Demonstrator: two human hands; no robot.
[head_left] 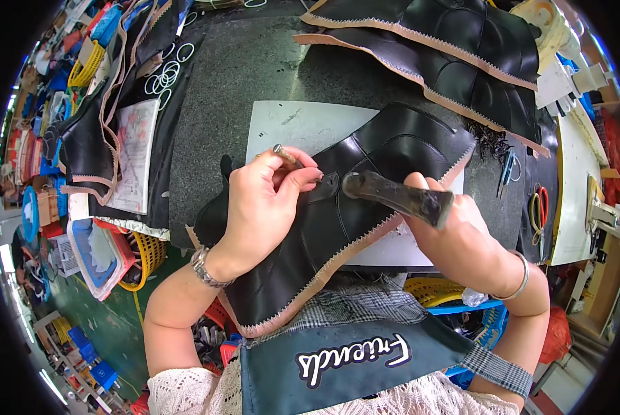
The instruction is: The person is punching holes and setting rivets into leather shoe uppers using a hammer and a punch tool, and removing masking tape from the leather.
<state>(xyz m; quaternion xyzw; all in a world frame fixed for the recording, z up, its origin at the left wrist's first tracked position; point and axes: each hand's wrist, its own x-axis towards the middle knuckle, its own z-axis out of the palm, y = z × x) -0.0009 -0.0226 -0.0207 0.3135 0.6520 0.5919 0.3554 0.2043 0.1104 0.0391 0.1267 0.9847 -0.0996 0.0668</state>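
Observation:
A black leather shoe upper (282,277) with a pinkish zigzag-cut edge lies across the white board (282,121) in front of me. My left hand (258,207) rests on it, fingers pinched round a short metal punch (282,153). The punch's upper end sticks out above my fingers, and its tip is hidden near a small strap on the leather. In my right hand (455,232) is a hammer (393,195), its dark metal head held just right of that strap. My fist covers most of the hammer's handle.
More black leather uppers (462,66) are stacked at the back right. Red-handled scissors (539,207) and blue-handled snips (507,167) lie on the right. White rings (163,77) and further leather pieces (85,142) are at the left, above a yellow basket (151,259).

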